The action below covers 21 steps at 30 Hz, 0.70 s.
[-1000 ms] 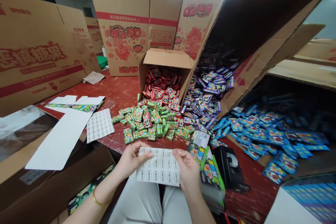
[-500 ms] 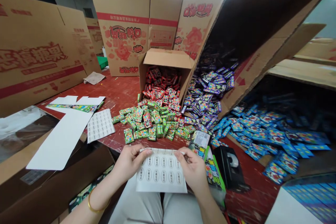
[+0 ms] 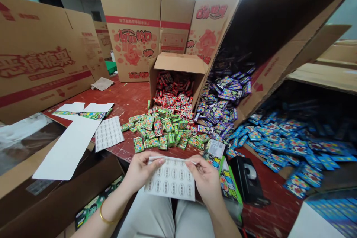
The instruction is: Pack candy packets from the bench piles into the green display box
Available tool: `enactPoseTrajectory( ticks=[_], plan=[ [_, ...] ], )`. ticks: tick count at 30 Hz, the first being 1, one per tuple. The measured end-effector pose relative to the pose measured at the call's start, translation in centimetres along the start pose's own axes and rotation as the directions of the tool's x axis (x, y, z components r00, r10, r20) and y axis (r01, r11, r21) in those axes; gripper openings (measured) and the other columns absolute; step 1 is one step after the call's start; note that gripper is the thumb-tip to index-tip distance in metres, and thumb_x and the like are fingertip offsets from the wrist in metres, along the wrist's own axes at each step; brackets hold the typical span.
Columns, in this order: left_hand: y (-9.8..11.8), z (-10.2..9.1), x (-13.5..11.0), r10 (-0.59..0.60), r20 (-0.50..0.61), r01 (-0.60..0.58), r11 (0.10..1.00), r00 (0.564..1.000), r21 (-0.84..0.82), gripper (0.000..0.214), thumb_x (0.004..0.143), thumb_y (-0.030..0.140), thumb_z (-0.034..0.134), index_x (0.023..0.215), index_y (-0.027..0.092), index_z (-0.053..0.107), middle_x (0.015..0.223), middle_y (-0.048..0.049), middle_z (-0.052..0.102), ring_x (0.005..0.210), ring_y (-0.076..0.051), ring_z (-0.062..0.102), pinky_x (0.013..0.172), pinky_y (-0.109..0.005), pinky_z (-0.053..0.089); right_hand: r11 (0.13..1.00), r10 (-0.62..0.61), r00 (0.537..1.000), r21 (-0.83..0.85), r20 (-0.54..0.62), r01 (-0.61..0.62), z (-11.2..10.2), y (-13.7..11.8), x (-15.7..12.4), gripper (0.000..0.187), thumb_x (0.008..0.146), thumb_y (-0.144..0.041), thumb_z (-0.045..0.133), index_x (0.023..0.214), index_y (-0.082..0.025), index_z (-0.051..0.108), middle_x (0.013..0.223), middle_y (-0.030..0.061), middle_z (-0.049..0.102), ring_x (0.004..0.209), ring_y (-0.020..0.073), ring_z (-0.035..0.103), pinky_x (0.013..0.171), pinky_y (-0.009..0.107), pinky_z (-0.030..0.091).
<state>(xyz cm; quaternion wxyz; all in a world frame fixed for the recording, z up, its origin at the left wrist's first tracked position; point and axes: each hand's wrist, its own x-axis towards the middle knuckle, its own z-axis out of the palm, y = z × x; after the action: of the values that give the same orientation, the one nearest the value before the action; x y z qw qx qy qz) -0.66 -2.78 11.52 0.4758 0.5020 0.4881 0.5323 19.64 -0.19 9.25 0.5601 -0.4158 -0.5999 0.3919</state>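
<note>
A white sheet of oval stickers (image 3: 170, 183) is held over my lap, printed side up, its top edge bent over. My left hand (image 3: 142, 169) pinches the upper left corner, thumb on top. The upper right corner is pinched by my right hand (image 3: 205, 174) in the same way. Fingers beneath the sheet are hidden. Just past the sheet lies a heap of small green candy boxes (image 3: 167, 130) on the red table (image 3: 125, 91). A second sticker sheet (image 3: 108, 134) rests at the table's edge, left of my left hand.
Red packets (image 3: 171, 93) spill from a small carton. Purple packets (image 3: 223, 100) and blue packets (image 3: 279, 137) pour from tipped cartons on the right. A black tape dispenser (image 3: 247, 178) stands right of my right hand. White card pieces (image 3: 68, 148) overhang the left edge.
The sheet has tilted slightly and its lower edge has risen a little. Both hands keep their pinch at the corners. The whole view has shifted slightly.
</note>
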Motion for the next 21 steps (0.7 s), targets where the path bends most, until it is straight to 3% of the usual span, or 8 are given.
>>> enactPoseTrajectory(
  ticks=[5, 9, 14, 18, 21],
  plan=[
    [0.3, -0.3, -0.1, 0.07, -0.034, -0.064, 0.984, 0.997, 0.164, 0.024, 0.074, 0.038, 0.067, 0.068, 0.015, 0.067, 0.057, 0.0008, 0.061, 0.053, -0.011, 0.049, 0.051, -0.02, 0.037, 1.0, 0.028, 0.999, -0.006, -0.039, -0.028, 0.5, -0.3, 0.3, 0.012, 0.075, -0.027, 0.062, 0.069, -0.017, 0.064, 0.065, 0.0033, 0.063, 0.061, 0.0161, 0.057, 0.056, 0.024, 0.044],
    [-0.2, -0.4, -0.1, 0.108, -0.069, -0.087, 0.964, 0.992, 0.249, 0.036, 0.078, 0.044, 0.059, 0.056, 0.016, 0.053, 0.05, 0.0056, 0.039, 0.048, -0.009, 0.033, 0.046, -0.022, 0.027, 0.996, 0.086, 0.993, -0.022, -0.083, -0.088, 1.0, -0.1, 0.2, 0.025, 0.077, -0.037, 0.06, 0.062, -0.017, 0.06, 0.055, 0.0009, 0.057, 0.05, 0.014, 0.05, 0.047, 0.023, 0.039],
    [-1.1, -0.6, 0.1, 0.119, -0.084, -0.088, 0.948, 0.989, 0.305, 0.048, 0.079, 0.049, 0.056, 0.048, 0.02, 0.033, 0.052, 0.0062, 0.024, 0.05, -0.009, 0.023, 0.047, -0.025, 0.019, 0.993, 0.104, 0.991, -0.053, -0.087, -0.109, 1.0, 0.6, 0.0, 0.034, 0.08, -0.045, 0.057, 0.06, -0.017, 0.056, 0.053, -0.0001, 0.052, 0.05, 0.0131, 0.046, 0.044, 0.022, 0.036],
    [-2.1, -1.1, 0.2, 0.035, -0.038, -0.023, 0.96, 0.999, 0.278, 0.052, 0.078, 0.055, 0.055, 0.047, 0.019, 0.035, 0.049, 0.0065, 0.025, 0.048, -0.008, 0.024, 0.046, -0.024, 0.018, 0.99, 0.102, 0.992, -0.089, -0.078, -0.109, 0.5, 1.7, -0.4, 0.035, 0.082, -0.045, 0.055, 0.06, -0.018, 0.053, 0.055, -0.0003, 0.051, 0.052, 0.0127, 0.046, 0.045, 0.022, 0.037],
    [-3.8, -2.1, 0.7, -0.09, 0.063, 0.074, 0.974, 0.994, 0.216, 0.047, 0.077, 0.058, 0.056, 0.057, 0.016, 0.053, 0.049, 0.0047, 0.043, 0.047, -0.009, 0.038, 0.047, -0.022, 0.031, 0.976, 0.057, 0.998, -0.208, -0.035, -0.063, 0.4, 3.2, -0.8, 0.036, 0.086, -0.044, 0.05, 0.061, -0.017, 0.055, 0.056, 0.0, 0.053, 0.053, 0.0136, 0.049, 0.047, 0.023, 0.04]
  ],
)
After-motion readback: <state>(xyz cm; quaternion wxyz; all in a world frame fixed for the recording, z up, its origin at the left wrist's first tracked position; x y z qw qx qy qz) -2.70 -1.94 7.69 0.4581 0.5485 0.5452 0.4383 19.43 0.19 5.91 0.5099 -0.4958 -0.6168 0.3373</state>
